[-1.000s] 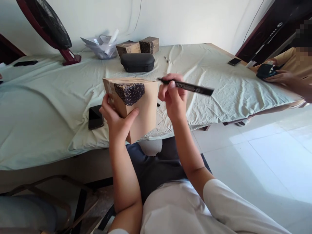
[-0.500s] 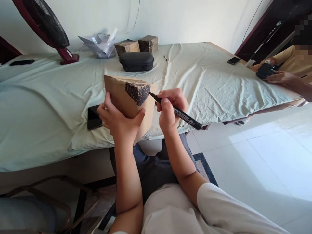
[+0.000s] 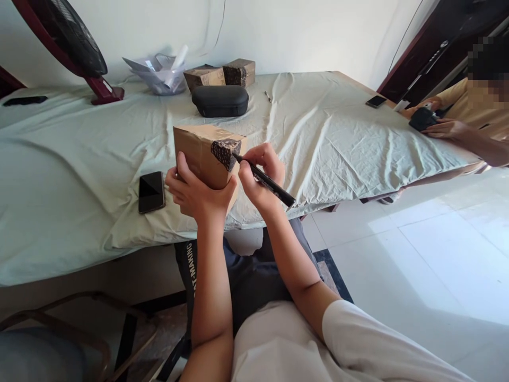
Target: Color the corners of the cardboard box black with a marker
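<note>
A brown cardboard box (image 3: 201, 159) is tilted up over the near edge of the table, and my left hand (image 3: 202, 193) grips it from the near side, thumb and fingers spread around it. Dark scribbled marks (image 3: 225, 153) cover one corner of the box. In my right hand (image 3: 264, 172) is a black marker pen (image 3: 272, 185), pinched between thumb and fingers. Its tip meets the scribbled corner, or comes very close to it. Just left of my left hand, a black smartphone (image 3: 151, 192) lies on the cloth.
A pale green cloth (image 3: 79, 196) covers the table. Farther back are a black zip case (image 3: 220, 101), two patterned boxes (image 3: 239, 72), a clear plastic container (image 3: 159, 79) and a red fan (image 3: 107, 94). At the right, another person's hands (image 3: 447, 129) hold a dark object.
The box has turned and tilted, and my left hand has shifted slightly right, uncovering the phone. My right hand with the marker has moved left, its tip onto the darkened corner.
</note>
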